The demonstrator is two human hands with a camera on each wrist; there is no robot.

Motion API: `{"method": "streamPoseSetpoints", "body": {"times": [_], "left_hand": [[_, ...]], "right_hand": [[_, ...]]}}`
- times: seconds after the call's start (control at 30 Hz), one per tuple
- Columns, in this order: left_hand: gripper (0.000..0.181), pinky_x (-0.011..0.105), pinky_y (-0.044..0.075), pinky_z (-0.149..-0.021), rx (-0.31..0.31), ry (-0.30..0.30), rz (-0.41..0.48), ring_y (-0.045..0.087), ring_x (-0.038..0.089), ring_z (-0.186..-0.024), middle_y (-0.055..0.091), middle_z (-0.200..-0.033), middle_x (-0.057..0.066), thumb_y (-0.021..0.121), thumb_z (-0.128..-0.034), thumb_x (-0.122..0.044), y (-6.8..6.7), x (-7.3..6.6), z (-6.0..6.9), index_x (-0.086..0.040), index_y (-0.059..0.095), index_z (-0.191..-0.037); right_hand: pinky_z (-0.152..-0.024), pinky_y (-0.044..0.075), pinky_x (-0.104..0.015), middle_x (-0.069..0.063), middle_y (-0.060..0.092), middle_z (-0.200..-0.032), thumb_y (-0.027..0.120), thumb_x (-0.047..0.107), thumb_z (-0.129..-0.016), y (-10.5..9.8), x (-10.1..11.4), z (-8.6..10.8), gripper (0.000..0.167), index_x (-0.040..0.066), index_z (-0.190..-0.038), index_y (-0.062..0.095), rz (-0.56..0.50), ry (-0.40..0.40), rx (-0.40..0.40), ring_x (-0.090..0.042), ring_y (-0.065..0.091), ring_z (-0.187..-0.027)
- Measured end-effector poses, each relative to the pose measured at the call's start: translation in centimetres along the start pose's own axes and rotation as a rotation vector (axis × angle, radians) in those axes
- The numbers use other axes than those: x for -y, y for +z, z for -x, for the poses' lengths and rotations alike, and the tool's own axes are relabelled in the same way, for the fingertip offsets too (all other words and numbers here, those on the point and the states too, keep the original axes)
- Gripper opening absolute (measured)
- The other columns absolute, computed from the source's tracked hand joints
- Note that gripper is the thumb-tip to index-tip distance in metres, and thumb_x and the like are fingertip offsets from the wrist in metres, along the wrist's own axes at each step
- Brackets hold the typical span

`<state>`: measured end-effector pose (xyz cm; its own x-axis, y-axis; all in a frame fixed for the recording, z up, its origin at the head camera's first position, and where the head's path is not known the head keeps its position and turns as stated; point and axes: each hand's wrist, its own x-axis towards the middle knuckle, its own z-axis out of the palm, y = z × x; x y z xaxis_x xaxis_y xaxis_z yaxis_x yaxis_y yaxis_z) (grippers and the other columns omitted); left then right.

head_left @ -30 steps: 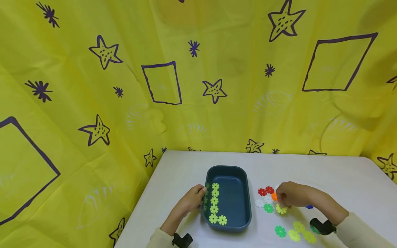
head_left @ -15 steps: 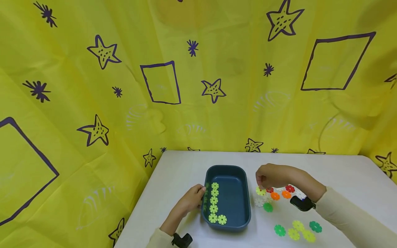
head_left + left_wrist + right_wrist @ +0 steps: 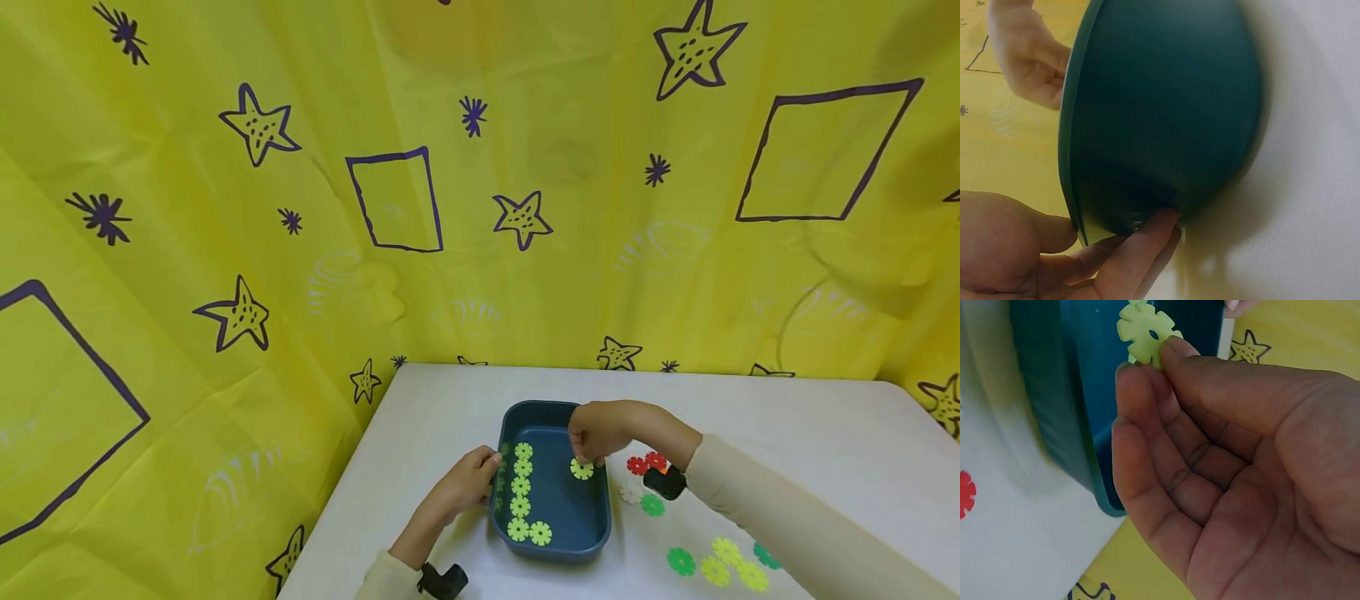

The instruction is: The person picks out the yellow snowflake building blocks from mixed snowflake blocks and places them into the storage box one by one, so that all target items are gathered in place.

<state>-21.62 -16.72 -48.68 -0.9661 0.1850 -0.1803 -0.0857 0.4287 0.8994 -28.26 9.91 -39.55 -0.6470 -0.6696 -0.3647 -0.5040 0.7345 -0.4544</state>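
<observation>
White surface (image 3: 450, 400) below, and we've got one yellow-green disc (image 3: 582, 472) pinched in the right grip (image 3: 603, 427), toward the right side of the dark blue tray (image 3: 564, 510). Six matching discs (image 3: 521, 485) lie along the left, where our left grip (image 3: 467, 479) holds the tray's wall.

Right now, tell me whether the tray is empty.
Not empty: six yellow discs lie inside the tray; the right hand pinches another over it.

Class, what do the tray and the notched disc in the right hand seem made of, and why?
Tray: probably moulded plastic, satin finish; smooth walls, rounded corners and a soft sheen suggest it.
Disc: likely thin plastic, fairly matt; even colour and regular notches hint so.
</observation>
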Motion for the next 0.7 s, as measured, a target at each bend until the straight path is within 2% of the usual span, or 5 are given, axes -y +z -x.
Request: {"method": "streamPoseSetpoints", "body": {"times": [0.17, 0.27, 0.43, 0.7], "left_hand": [[0.029, 0.039, 0.060, -0.076, 0.002, 0.000, 0.002, 0.059, 0.021, -0.094, 0.060, -0.103, 0.010, 0.046, -0.1150, -0.024, 0.0, 0.1, 0.0, 0.001, 0.061, -0.119], [0.030, 0.039, 0.060, -0.076, 0.000, 0.011, 0.003, 0.059, 0.022, -0.094, 0.060, -0.104, 0.012, 0.046, -0.1150, -0.024, -0.1, 0.1, 0.0, 0.002, 0.061, -0.119], [0.033, 0.040, 0.061, -0.078, 0.006, 0.021, 0.018, 0.061, 0.023, -0.098, 0.062, -0.107, 0.014, 0.045, -0.1151, -0.025, -0.1, 0.0, 0.0, 0.004, 0.060, -0.122], [0.032, 0.040, 0.060, -0.076, 0.012, 0.023, 0.026, 0.061, 0.022, -0.096, 0.061, -0.105, 0.013, 0.045, -0.1150, -0.024, -0.2, 0.0, 0.1, 0.004, 0.060, -0.120]], "right_hand": [[-0.070, 0.055, -0.033, 0.000, 0.067, -0.075, 0.076, 0.005, -0.096, 0.6, 0.6, -1.9, 0.019, 0.011, -0.079, 0.070, 0.017, -0.005, 0.052, -0.015, 0.062, -0.069], [-0.072, 0.058, -0.036, 0.000, 0.068, -0.074, 0.076, 0.004, -0.095, 0.9, 1.1, -3.0, 0.019, 0.010, -0.077, 0.072, 0.020, -0.014, 0.089, -0.016, 0.065, -0.069], [-0.080, 0.062, -0.041, 0.001, 0.070, -0.072, 0.077, 0.008, -0.096, 1.9, 1.9, -4.7, 0.021, 0.013, -0.076, 0.073, 0.060, 0.023, 0.159, -0.014, 0.067, -0.068], [-0.072, 0.058, -0.029, -0.001, 0.069, -0.079, 0.077, 0.012, -0.097, 3.5, 3.0, -6.9, 0.019, 0.013, -0.080, 0.070, 0.073, 0.136, 0.240, -0.012, 0.066, -0.070]]}}
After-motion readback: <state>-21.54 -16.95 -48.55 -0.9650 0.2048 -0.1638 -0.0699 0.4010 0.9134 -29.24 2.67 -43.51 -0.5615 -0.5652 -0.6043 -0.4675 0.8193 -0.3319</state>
